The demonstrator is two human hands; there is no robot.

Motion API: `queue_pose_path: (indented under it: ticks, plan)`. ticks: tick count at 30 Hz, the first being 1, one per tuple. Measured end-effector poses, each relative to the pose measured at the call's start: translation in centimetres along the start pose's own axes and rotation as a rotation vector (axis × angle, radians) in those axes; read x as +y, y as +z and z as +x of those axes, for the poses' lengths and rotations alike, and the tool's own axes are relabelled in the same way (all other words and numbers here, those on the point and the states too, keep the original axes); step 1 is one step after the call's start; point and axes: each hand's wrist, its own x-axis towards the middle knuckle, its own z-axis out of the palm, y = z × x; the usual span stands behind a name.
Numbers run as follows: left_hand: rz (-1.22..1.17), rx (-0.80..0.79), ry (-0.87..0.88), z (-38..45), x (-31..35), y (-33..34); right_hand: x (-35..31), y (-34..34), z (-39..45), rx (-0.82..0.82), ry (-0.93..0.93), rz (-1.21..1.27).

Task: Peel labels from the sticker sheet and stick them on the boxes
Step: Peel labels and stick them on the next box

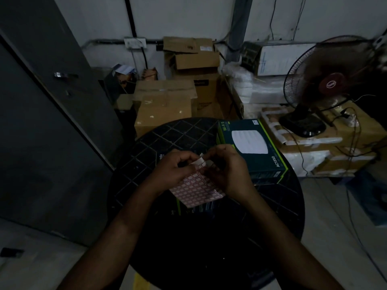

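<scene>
Head view, dim light, one moment recorded over a round dark table (146, 147) with a diamond-grid top.

Item 1: sticker sheet (195, 190), pink-bordered white labels in rows, held above the table's middle, its far edge lifted between both hands, its near corner hanging free over a dark box.

Item 2: left hand (171, 171), fingers curled, the sheet's upper left part pinched between thumb and fingers.

Item 3: right hand (227, 170), fingers curled, closed on the sheet's upper right edge. A small white label (202, 161) is seen raised at the top edge between the two hands; whether it is fully detached cannot be told.

Item 4: Wi-Fi box (254, 147), dark teal with green edging, a white round device printed on its lid, marked "AC1350", lying flat on the table's right side, just beyond the right hand.

Item 5: second dark box (160, 159), largely hidden under the hands and the sheet, only part of its lettering shown at its left edge.

Item 6: cardboard cartons (165, 107), stacked against the wall behind the table.

Item 7: standing fan (333, 84), set on a taped carton at the right, well apart from the hands.

Item 8: grey door (41, 114), at the left.
</scene>
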Motion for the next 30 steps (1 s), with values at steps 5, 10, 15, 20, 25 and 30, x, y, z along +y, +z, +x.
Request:
queue_pose_path:
  ticks: [5, 10, 15, 20, 25, 30]
  plan:
    - [0.001, 0.016, 0.003, -0.4, -0.3, 0.2, -0.1, 0.1, 0.1, 0.020, 0.008, -0.012]
    - [0.046, 0.054, -0.040, -0.3, -1.4, 0.3, -0.1, -0.2, 0.0, -0.004, 0.006, 0.016]
    - [0.085, 0.057, -0.063, 0.0, -1.2, 0.3, 0.0, -0.5, -0.3, -0.037, 0.028, 0.071]
    - [0.063, 0.061, -0.064, 0.1, -1.5, 0.5, 0.2, -0.8, -0.4, -0.068, 0.205, 0.381]
    - [0.117, 0.065, -0.090, 0.3, -1.9, 0.6, 0.4, -1.0, 0.0, -0.022, 0.422, 0.689]
    - [0.079, 0.075, -0.086, 0.5, -2.3, 0.7, 0.7, -2.0, -0.1, -0.137, 0.366, 0.561]
